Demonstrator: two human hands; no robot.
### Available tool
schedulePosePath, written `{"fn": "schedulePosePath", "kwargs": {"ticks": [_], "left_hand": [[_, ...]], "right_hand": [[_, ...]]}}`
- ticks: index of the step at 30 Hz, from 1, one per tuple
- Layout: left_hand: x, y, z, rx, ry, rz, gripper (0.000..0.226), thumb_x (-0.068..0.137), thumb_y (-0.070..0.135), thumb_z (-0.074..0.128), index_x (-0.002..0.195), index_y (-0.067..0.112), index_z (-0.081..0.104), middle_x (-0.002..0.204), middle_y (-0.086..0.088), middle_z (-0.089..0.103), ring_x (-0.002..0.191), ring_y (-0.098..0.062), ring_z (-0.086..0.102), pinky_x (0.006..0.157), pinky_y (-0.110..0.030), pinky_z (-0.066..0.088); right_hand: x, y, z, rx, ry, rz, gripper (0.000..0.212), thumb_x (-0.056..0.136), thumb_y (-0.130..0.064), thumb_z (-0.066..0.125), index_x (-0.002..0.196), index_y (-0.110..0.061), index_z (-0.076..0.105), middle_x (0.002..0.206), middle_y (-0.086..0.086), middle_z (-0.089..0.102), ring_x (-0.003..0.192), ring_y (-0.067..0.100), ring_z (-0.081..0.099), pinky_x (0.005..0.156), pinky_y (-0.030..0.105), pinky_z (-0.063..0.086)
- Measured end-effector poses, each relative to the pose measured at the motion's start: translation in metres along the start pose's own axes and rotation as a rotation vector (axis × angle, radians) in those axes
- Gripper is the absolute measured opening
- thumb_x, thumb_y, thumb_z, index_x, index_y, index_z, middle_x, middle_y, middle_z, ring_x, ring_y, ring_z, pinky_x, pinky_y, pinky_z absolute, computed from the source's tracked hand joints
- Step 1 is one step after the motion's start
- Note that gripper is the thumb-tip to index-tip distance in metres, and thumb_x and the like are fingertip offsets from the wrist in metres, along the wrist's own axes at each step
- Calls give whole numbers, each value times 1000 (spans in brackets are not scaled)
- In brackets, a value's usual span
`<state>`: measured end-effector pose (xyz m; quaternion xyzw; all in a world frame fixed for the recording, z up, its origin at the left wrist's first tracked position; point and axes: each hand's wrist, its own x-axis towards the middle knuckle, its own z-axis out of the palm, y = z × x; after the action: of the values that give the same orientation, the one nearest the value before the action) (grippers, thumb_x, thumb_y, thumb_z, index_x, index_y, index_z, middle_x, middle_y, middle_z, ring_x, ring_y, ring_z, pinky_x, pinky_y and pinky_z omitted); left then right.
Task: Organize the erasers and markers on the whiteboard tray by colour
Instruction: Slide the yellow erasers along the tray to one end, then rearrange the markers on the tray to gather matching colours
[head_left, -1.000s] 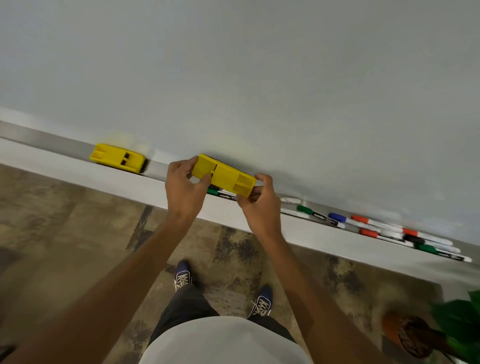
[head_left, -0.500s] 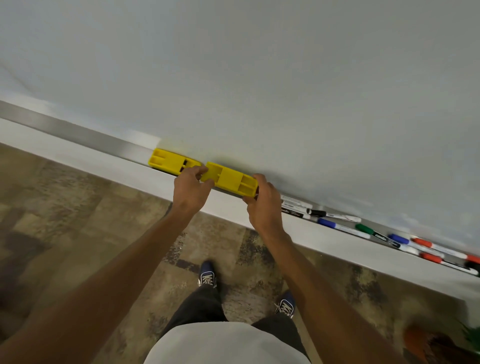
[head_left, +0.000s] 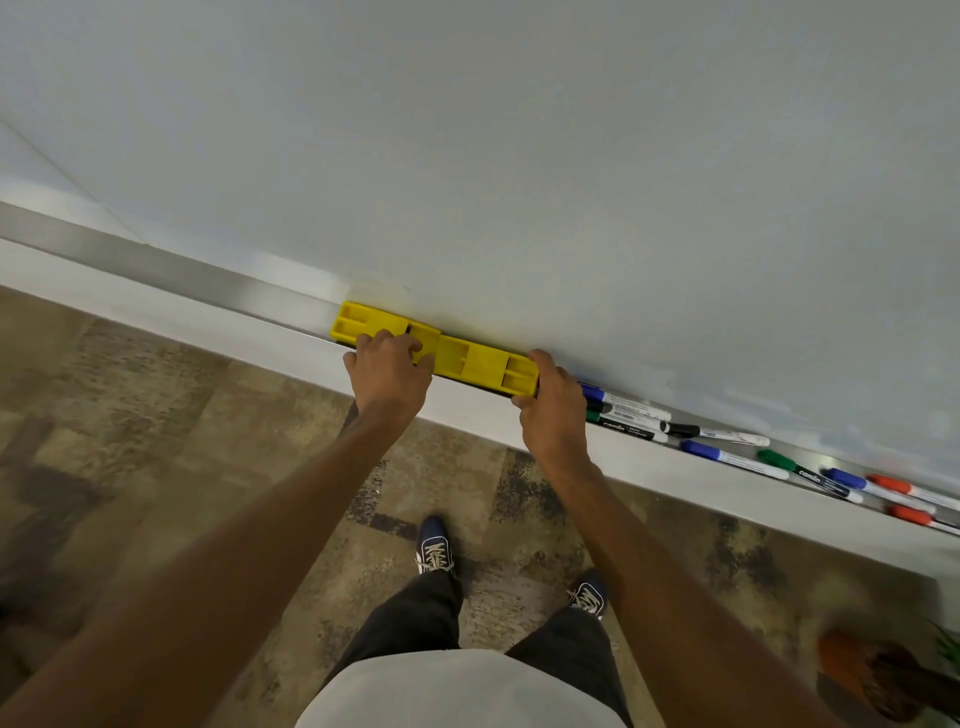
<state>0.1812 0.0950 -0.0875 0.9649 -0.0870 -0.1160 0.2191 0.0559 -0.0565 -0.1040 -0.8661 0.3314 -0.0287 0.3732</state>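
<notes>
Two yellow erasers lie end to end on the metal whiteboard tray (head_left: 171, 278). The left eraser (head_left: 363, 320) touches the right eraser (head_left: 480, 364). My left hand (head_left: 387, 371) rests over the joint between them, fingers on the left one's near end. My right hand (head_left: 550, 402) grips the right eraser's right end between thumb and fingers. To the right along the tray lie several markers: a blue one (head_left: 623, 400), a green one (head_left: 623, 426), a black one (head_left: 711, 432), another blue (head_left: 732, 457), another green (head_left: 800, 467), and red ones (head_left: 904, 488) at the far right.
The whiteboard (head_left: 519, 156) fills the upper view. A white ledge (head_left: 156, 319) runs below the tray. Patterned carpet, my shoes and legs are beneath. A potted plant (head_left: 883, 675) stands on the floor at lower right.
The right eraser was lifted above the markers, then carried left and set on the tray against the other eraser. Both hands came down with it and stay on the erasers.
</notes>
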Motion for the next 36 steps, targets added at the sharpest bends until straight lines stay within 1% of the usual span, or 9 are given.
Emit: {"fn": "schedulePosePath", "kwargs": {"ticks": [3,5,9,12,16,22,29,32,36], "left_hand": [[7,4,1,23,-3,15,23,90,31,64,98,16,79,106,-14,69,110,-37,52,89,-43,37],[11,7,1,41,-17,14,21,88,30,65,90,15,80,101,-14,70,106,-37,53,86,-42,38],[18,10,3,66,-44,-15,16,86,28,68,89,18,80,100,-12,72,107,-36,54,87,-41,39],[21,13,4,75,-40,-24,14,84,27,69,93,21,78,103,-11,71,108,-36,55,88,-41,39],[22,13,6,97,-28,-24,11,82,25,70,90,22,77,102,-11,72,107,-36,55,86,-40,39],[22,14,10,136,-10,-16,12,84,22,68,90,20,78,102,-11,71,107,-36,55,87,-41,38],[9,21,11,-8,68,-3,19,85,20,61,98,14,74,102,-13,71,104,-38,57,86,-43,40],[-9,30,14,-155,104,25,18,89,23,62,102,14,69,96,-6,68,93,-32,61,71,-38,42],[-42,49,23,-222,103,133,13,92,26,62,98,16,68,86,2,60,75,-20,53,64,-32,35]], "right_hand": [[1,1,7,-4,9,10,62,84,12,62,135,-21,49,107,10,60,64,-4,51,56,12,41],[1,3,11,3,15,21,61,85,10,64,135,-22,51,109,9,62,64,-7,51,55,8,37],[-3,2,14,-21,45,28,61,87,6,65,139,-23,50,109,9,66,72,1,57,67,21,45],[-6,0,15,-74,64,24,61,89,0,66,142,-20,46,105,13,68,89,21,65,72,32,52],[-8,-2,16,-136,75,26,55,91,-10,67,141,-14,45,106,15,69,94,32,67,70,37,51],[-10,-2,12,-307,99,-13,53,88,-25,71,136,-15,50,123,11,59,109,33,61,76,45,56],[-18,3,1,-325,199,-123,38,88,-29,69,121,-13,60,107,9,62,95,29,64,67,40,57],[-21,12,-11,-311,284,-179,19,87,-23,66,103,-12,65,94,7,62,85,27,61,61,39,55],[-20,36,-35,-314,359,-150,15,90,-20,63,98,-9,68,92,10,65,87,29,60,66,41,53]]}}
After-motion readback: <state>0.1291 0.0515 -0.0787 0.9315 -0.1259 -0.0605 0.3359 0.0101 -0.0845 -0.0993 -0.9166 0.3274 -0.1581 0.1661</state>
